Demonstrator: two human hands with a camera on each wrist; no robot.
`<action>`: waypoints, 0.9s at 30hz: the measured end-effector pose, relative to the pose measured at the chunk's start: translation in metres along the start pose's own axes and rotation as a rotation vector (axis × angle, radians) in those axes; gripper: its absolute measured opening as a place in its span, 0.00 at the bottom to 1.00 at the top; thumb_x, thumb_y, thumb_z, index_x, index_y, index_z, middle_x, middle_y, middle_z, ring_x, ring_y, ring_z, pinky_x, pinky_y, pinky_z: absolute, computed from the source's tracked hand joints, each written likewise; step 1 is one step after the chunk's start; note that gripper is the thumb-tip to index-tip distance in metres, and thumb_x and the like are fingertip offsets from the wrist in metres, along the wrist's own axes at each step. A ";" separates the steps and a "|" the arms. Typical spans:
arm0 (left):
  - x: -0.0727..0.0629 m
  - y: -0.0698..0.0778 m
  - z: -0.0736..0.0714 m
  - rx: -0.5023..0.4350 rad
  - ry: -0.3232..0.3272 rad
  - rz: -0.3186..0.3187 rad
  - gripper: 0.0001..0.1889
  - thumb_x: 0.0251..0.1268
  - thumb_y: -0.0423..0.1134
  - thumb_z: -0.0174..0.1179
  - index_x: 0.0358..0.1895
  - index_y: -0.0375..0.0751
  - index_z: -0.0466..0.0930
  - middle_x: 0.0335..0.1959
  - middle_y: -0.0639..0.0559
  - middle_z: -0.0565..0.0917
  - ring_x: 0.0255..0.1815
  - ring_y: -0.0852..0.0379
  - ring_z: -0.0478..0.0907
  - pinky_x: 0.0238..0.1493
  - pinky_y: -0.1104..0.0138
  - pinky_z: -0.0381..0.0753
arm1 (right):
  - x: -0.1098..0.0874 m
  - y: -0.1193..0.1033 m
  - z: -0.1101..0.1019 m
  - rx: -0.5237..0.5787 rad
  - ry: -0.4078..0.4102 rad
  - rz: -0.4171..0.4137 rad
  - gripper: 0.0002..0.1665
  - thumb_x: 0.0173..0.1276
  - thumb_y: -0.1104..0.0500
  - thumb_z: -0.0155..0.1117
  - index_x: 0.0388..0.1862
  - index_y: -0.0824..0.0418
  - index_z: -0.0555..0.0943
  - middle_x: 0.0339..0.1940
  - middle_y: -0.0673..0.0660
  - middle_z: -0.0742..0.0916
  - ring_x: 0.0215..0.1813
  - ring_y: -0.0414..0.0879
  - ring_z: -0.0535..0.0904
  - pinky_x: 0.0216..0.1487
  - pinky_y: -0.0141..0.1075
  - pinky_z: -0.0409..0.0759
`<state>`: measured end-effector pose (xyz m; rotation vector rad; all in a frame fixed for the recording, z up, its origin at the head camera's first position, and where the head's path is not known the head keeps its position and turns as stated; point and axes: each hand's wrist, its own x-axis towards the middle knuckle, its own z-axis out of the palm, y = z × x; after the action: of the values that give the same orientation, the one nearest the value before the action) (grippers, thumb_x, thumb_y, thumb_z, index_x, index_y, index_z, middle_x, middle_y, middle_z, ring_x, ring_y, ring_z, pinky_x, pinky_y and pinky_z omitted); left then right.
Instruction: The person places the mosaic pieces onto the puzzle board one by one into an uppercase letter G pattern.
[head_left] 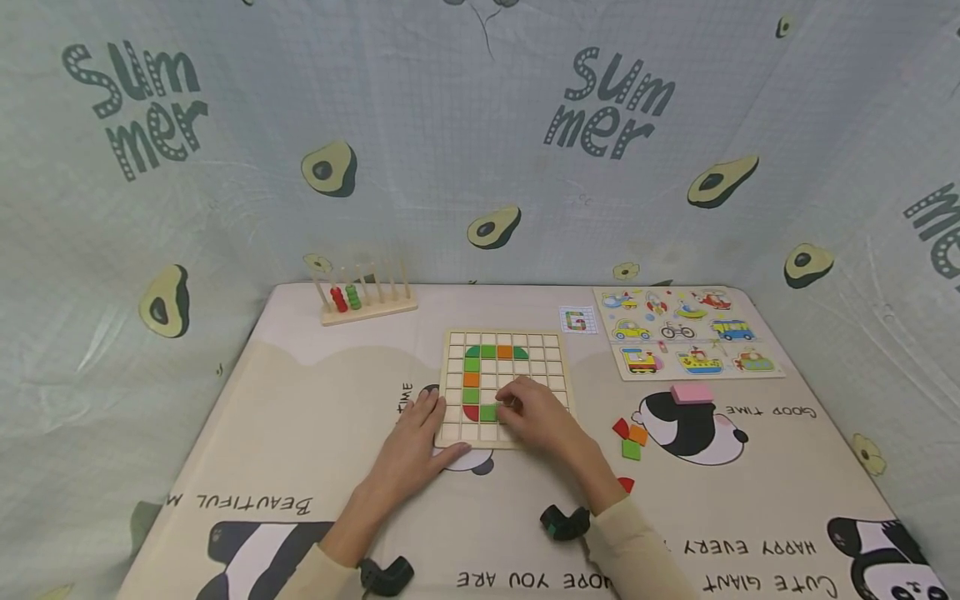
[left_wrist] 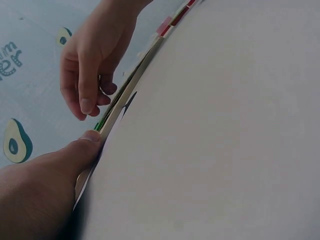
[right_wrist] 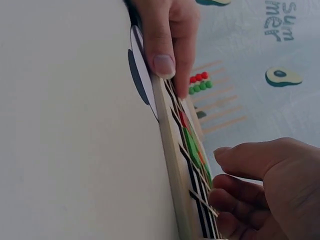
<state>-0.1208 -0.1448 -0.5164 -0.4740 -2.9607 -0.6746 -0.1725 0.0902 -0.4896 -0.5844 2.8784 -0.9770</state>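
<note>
A wooden grid board [head_left: 453,429] lies on the table. Set in its cells are green, orange and red tiles, among them a green square [head_left: 488,412] and a red quarter-round [head_left: 471,412]. My left hand [head_left: 411,442] rests at the board's near left corner, fingers along the left side, its thumb [left_wrist: 82,150] on the near edge. Over the lower middle of the board is my right hand [head_left: 542,417], beside the green square. Its thumb [right_wrist: 235,159] stands apart from the loosely bent fingers [right_wrist: 227,197], and nothing shows between them.
Loose tiles, including a green one [head_left: 632,450] and a red one [head_left: 626,484], lie right of the board. Further off are a pattern card [head_left: 578,320], a vehicle puzzle [head_left: 606,333], a pink block [head_left: 692,393] and a peg counter with beads [head_left: 371,310].
</note>
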 end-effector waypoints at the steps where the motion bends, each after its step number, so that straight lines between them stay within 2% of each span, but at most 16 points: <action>1: 0.000 0.000 0.000 -0.001 0.001 0.001 0.47 0.63 0.65 0.62 0.74 0.32 0.64 0.78 0.37 0.63 0.80 0.40 0.58 0.80 0.49 0.59 | -0.001 0.001 -0.002 0.002 0.001 0.007 0.09 0.69 0.56 0.67 0.46 0.54 0.85 0.37 0.45 0.82 0.38 0.37 0.75 0.44 0.31 0.82; 8: 0.000 0.000 0.001 -0.008 0.003 0.002 0.47 0.62 0.65 0.62 0.74 0.32 0.64 0.78 0.37 0.63 0.80 0.40 0.58 0.80 0.49 0.59 | -0.009 0.003 -0.016 0.026 0.021 0.042 0.11 0.67 0.58 0.69 0.48 0.56 0.85 0.39 0.47 0.83 0.40 0.39 0.76 0.48 0.34 0.84; 27: 0.000 0.001 -0.002 -0.024 0.009 0.011 0.47 0.62 0.64 0.63 0.73 0.30 0.64 0.77 0.36 0.64 0.80 0.38 0.58 0.80 0.48 0.58 | -0.032 0.026 -0.052 -0.020 0.102 0.015 0.15 0.66 0.58 0.70 0.49 0.60 0.84 0.41 0.50 0.84 0.41 0.40 0.77 0.43 0.34 0.83</action>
<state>-0.1208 -0.1446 -0.5142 -0.4867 -2.9429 -0.7095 -0.1599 0.1512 -0.4660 -0.5277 2.9801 -1.0065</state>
